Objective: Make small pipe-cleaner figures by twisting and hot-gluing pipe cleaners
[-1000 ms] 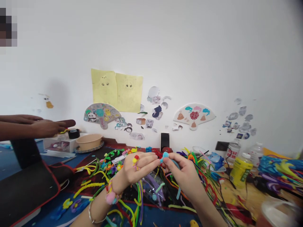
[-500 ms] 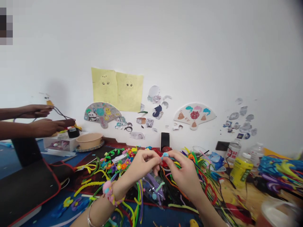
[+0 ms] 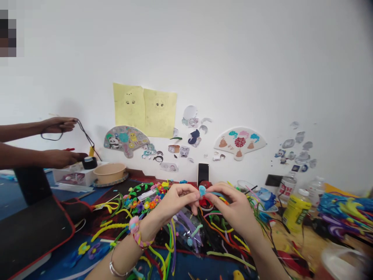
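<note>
Left hand: thumb and fingers pinched narrow on a small fuzzy blue piece, which sits at their tips. Right hand: thumb and index at the piece's other side; cannot tell whether they grip it. Below the grip, a clear plastic bag among loose pipe cleaners. Left of it, small bright flowers. Directly behind, a dark-screened phone, upright. Farther left, a co-worker's raised hand with a black cord

wall: white | tabletop: blue, wood-toned at right | light: soft
</note>
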Available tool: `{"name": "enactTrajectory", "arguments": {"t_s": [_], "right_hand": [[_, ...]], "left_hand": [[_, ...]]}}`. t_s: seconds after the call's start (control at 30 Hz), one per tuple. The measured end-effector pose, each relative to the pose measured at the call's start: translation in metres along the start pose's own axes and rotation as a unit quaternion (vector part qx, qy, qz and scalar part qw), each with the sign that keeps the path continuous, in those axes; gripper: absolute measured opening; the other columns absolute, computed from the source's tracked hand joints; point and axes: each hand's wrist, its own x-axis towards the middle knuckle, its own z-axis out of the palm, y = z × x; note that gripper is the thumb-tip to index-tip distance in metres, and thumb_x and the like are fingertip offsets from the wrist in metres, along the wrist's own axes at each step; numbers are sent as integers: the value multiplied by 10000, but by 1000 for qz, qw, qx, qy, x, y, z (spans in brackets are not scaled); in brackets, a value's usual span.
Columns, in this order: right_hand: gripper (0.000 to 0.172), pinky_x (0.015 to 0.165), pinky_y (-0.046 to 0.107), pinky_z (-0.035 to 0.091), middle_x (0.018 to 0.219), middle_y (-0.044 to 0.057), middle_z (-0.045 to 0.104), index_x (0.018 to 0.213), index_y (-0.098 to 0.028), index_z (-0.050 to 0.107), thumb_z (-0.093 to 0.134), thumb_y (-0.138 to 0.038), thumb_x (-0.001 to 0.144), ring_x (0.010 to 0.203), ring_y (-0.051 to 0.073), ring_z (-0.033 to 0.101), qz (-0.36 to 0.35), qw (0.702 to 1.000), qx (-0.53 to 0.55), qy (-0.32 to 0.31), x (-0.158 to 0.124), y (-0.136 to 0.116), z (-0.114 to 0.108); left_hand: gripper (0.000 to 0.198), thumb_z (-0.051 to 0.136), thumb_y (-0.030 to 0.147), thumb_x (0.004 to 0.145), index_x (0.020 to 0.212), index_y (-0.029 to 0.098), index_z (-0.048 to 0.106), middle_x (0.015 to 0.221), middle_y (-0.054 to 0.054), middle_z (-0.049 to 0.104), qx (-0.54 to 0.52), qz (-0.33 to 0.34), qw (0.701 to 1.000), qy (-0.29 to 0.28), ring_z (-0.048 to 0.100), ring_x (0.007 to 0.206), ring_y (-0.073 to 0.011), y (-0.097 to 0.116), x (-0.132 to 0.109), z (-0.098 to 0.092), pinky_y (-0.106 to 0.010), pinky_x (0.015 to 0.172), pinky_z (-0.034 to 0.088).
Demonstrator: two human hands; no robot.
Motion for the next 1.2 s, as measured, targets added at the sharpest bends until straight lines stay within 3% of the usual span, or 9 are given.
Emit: {"name": "enactTrajectory", "arguments": {"t_s": [0.17, 0.37, 0.5, 0.67, 0.87, 1.2], "right_hand": [[107, 708, 303, 481, 788, 41, 658, 781, -198, 657, 573, -226, 842, 763, 180, 612, -17, 999, 20, -32, 1, -5, -5], [86, 726, 307, 473, 806, 37, 656, 786, -198, 655, 584, -209, 833, 782, 180, 609, -12, 999, 7, -41, 1, -4, -6], [44, 705, 297, 477, 803, 31, 653, 797, -203, 653, 612, -198, 811, 773, 179, 612, -20, 1000, -10, 4, 0, -3, -2], [99, 679, 281, 471, 757, 22, 636, 784, -200, 653, 587, -136, 818, 727, 161, 603, -85, 992, -58, 79, -3, -2, 7], [150, 714, 272, 490, 815, 47, 650, 887, -182, 679, 563, -98, 842, 757, 153, 609, -142, 981, -94, 90, -6, 0, 17], [200, 709, 243, 489, 831, 40, 640, 895, -187, 693, 549, -59, 843, 775, 146, 611, -92, 993, -35, 64, -6, 2, 22]], "left_hand": [[167, 720, 305, 706, 702, 143, 679, 633, -16, 650, -28, 9, 1000, -7, 590, 540, -115, -3, 2, 2, -233, 559, 471], [185, 755, 278, 666, 750, 128, 688, 574, -27, 686, -51, -32, 998, -1, 613, 513, -126, -8, 4, 3, -247, 581, 481], [131, 745, 220, 682, 726, 112, 685, 577, -34, 684, -81, -9, 996, 31, 608, 512, -118, -13, 5, 7, -222, 554, 471], [106, 751, 186, 675, 682, 103, 684, 566, -13, 643, -175, 20, 980, 89, 579, 516, -92, -23, 6, 16, -188, 546, 460], [98, 744, 197, 689, 699, 120, 684, 627, -2, 639, -224, 43, 966, 125, 565, 566, -73, -31, 9, 21, -170, 597, 466], [119, 772, 202, 663, 691, 123, 687, 635, 3, 650, -264, 70, 947, 169, 572, 588, -69, -42, 10, 28, -166, 616, 473]]}}
